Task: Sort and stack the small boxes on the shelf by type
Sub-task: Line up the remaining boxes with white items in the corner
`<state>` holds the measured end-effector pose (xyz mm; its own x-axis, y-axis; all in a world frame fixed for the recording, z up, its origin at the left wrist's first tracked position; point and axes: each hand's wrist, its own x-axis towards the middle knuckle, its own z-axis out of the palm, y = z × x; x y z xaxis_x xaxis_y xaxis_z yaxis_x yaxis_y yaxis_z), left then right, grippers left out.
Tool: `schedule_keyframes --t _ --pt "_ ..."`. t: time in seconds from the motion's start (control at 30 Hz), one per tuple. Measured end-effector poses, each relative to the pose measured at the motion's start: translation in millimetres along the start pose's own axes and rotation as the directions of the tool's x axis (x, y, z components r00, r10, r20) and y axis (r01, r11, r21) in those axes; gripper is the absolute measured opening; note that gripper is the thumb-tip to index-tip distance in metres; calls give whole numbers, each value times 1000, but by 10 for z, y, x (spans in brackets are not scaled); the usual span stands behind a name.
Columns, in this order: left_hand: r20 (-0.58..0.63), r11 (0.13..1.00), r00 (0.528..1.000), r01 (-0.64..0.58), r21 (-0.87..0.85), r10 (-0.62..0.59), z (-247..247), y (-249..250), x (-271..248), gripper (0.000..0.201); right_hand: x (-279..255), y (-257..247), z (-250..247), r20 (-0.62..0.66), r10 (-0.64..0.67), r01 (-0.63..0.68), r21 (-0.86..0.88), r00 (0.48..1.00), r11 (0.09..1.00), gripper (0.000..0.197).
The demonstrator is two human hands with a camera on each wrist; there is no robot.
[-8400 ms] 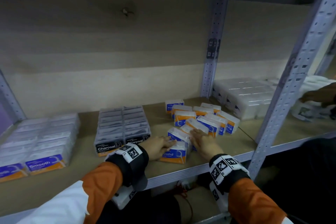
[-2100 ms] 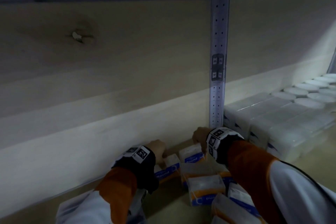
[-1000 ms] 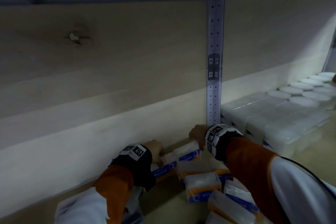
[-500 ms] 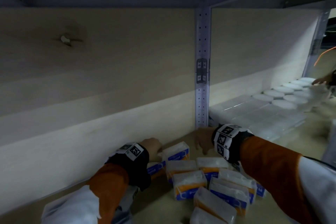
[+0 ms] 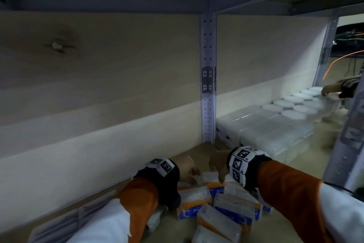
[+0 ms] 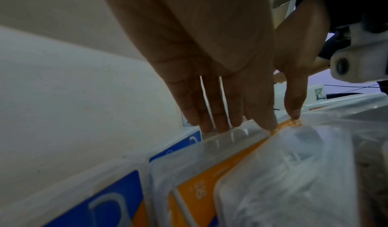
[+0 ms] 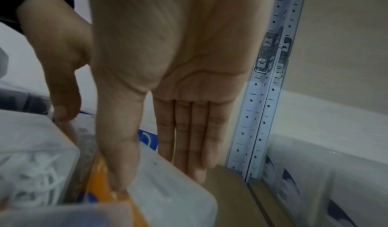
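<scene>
Several small clear boxes [image 5: 194, 200] with blue and orange labels lie crowded at the back of the wooden shelf [image 5: 202, 150]. My left hand [image 5: 192, 173] and right hand [image 5: 217, 171] meet over the rearmost ones. In the left wrist view my left hand [image 6: 237, 124] has straight fingers [image 6: 218, 124] down behind a clear box [image 6: 231, 141], thumb on its near edge. My right hand [image 7: 159, 174] likewise pinches a clear box [image 7: 172, 185], fingers [image 7: 195, 164] behind it and its thumb wedged beside an orange label.
A perforated metal post [image 5: 207, 85] stands right behind the hands. The neighbouring bay holds white containers [image 5: 275, 130] and round lids [image 5: 295, 112], where another person's hand [image 5: 331, 90] reaches in. The pale back panel [image 5: 98, 124] is close on the left.
Both hands have drawn together and come down onto the rearmost boxes by the post. The view has swung left and down, showing more of the boxes in front.
</scene>
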<state>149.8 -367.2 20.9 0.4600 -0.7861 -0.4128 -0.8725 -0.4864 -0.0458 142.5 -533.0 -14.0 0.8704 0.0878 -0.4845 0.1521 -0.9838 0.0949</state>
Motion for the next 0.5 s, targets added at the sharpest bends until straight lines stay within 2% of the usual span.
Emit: schedule_keyframes --t 0.17,0.3,0.37,0.43,0.5 --pt "27 998 999 33 50 -34 1 46 66 44 34 38 41 -91 35 -41 -59 995 997 45" --pt "2 999 999 50 -4 -50 -10 78 86 43 66 79 96 -98 64 -72 -80 993 994 67" --pt "-3 998 998 58 25 -58 -18 106 97 40 43 71 113 -66 84 -88 -66 994 994 73" --pt "-6 996 998 58 63 -58 -36 137 99 37 15 36 99 -78 114 -117 -35 990 992 70" --pt "-4 995 999 46 89 -46 -56 154 92 35 12 16 71 -141 150 -152 -2 979 988 57"
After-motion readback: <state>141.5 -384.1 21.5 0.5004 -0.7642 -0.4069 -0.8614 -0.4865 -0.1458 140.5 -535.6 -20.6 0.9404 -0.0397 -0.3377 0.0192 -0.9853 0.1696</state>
